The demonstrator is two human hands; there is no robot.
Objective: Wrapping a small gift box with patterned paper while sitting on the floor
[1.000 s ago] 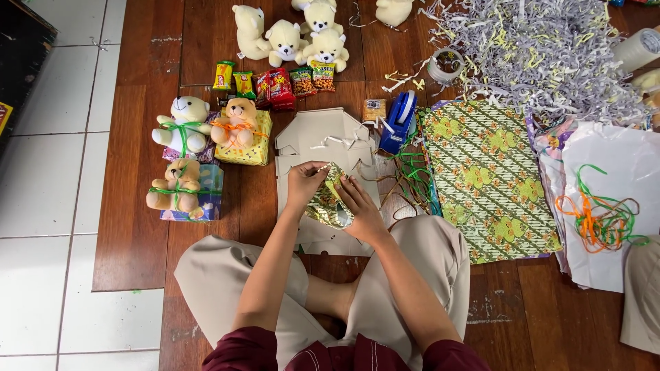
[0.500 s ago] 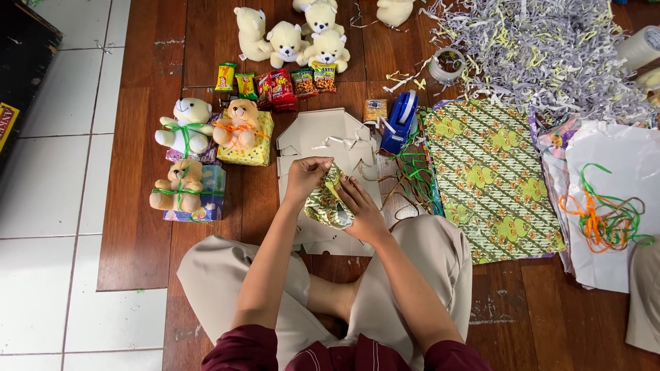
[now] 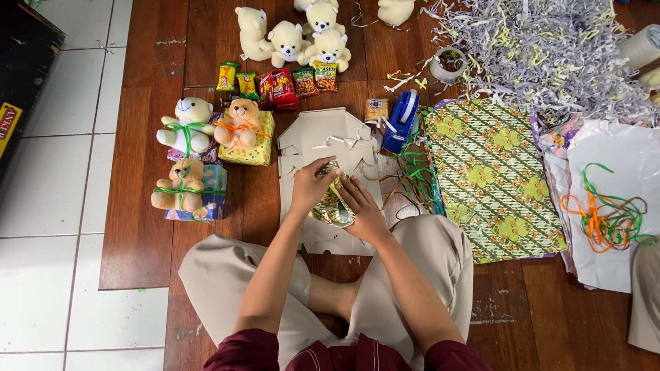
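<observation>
A small wrapped parcel is gripped in both hands over the cardboard.

The parcel (image 3: 331, 199), in green-gold patterned paper, is pinched by the left hand (image 3: 311, 184) and right hand (image 3: 362, 209) above flat cardboard (image 3: 323, 137). A blue tape dispenser (image 3: 401, 121) lies just beside; snack packets (image 3: 276, 85) and teddy bears (image 3: 206, 130) are set further off.

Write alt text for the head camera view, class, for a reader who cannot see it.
Seen from above, a person sitting cross-legged on a wooden floor holds a small parcel in green patterned paper with the left hand and right hand over flat cardboard. Teddy bears, snack packets, a blue tape dispenser and shredded paper lie around.
</observation>
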